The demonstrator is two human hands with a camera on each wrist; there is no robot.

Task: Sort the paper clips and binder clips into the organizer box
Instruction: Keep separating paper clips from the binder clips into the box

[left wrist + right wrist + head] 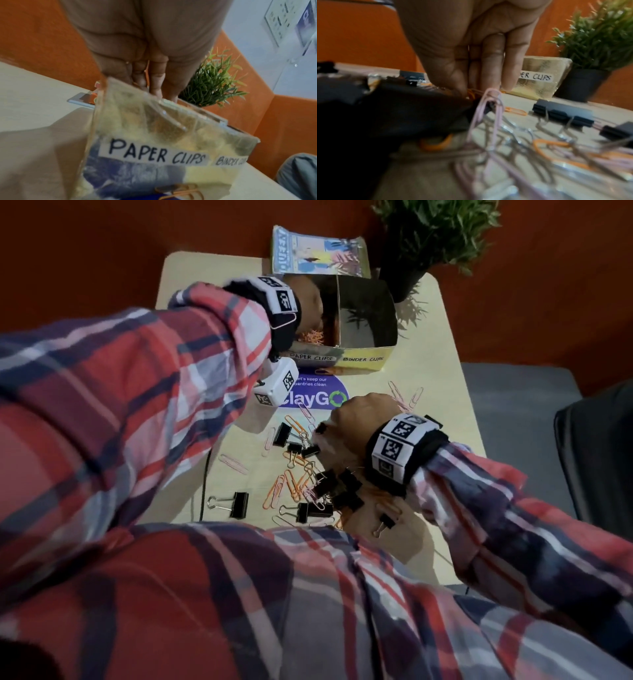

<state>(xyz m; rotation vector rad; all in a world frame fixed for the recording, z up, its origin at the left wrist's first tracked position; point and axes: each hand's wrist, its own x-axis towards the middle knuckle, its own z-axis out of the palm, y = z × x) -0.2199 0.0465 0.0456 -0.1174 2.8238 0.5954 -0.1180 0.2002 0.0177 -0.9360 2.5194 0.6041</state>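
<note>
The organizer box [363, 359] [154, 155] stands at the back of the table, its front labelled PAPER CLIPS on the left and BINDER CLIPS on the right. My left hand [306, 302] [145, 75] reaches down into the left compartment, fingers bunched, with a thin orange wire showing between them. Orange paper clips [311, 336] lie in that compartment. Nearer me is a mixed pile of clips [308, 474]. My right hand [356, 419] [471, 90] is down on the pile and pinches orange paper clips. Black binder clips [563, 115] and a pink paper clip [488, 108] lie close by.
A potted plant [435, 237] stands right of the box, with a booklet [315, 251] behind it. A purple ClayGO sticker [318, 395] is on the table before the box. A lone binder clip [236, 504] lies left of the pile. A grey seat [513, 422] borders the table's right edge.
</note>
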